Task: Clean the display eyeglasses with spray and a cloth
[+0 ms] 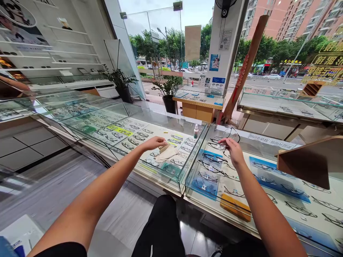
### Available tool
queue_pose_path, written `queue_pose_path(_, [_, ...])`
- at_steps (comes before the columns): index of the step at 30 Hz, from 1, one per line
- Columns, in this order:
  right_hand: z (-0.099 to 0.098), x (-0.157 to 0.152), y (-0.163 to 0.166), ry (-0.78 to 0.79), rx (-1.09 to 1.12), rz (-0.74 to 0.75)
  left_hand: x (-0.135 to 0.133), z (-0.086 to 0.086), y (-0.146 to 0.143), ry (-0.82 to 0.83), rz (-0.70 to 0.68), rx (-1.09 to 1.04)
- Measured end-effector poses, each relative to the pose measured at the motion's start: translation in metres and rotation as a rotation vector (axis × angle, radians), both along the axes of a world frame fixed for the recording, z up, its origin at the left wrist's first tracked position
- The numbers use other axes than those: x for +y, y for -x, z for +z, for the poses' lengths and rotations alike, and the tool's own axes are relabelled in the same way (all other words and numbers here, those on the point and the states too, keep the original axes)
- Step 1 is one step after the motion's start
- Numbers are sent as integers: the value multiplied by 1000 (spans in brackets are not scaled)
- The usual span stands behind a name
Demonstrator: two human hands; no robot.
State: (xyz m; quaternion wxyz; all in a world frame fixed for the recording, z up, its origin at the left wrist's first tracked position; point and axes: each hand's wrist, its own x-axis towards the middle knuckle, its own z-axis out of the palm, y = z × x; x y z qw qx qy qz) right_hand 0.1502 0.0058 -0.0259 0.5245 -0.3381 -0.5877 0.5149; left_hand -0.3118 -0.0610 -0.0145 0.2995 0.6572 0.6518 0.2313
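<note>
My left hand [154, 143] is closed in a pinch at the top edge of a beige cleaning cloth [166, 153], which spreads over the glass counter top below it. My right hand [234, 151] is closed on a pair of thin-framed eyeglasses [232, 133], raised above the right-hand display case. Their round lenses face up and away from me, and part of the frame is hidden behind my fingers. A small white spray bottle [195, 132] stands upright on the glass between the two hands, nearer the back edge.
Glass display cases [179, 180] hold rows of eyeglasses in front of me. An orange glasses case [235, 207] lies inside the right one. A brown angled stand [304, 160] juts in at right. Behind are a potted plant [168, 93] and a wooden-based showcase [199, 109].
</note>
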Motion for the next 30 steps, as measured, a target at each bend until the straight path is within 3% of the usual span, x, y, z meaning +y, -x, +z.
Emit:
queue_pose_path(5, [2,-1,0,1,-7,-7,-5,31,-13,-67,46,-18])
queue_pose_path(8, [4,-4,1,-13,-13,4,-10,67,-30,-88,62,-1])
queue_pose_path(13, [9,-10,4,-71,-22,33,-25,135,-83,-150,79,17])
queue_pose_path(16, [12,-15,6,-104,-17,57,-26,163,-114,-210,74,14])
queue_pose_path(25, [32,-30,7,-179,96,72,6,204,-185,-244,82,-317])
queue_pose_path(30, [40,-32,2,-203,186,70,29,202,-223,-291,21,-429])
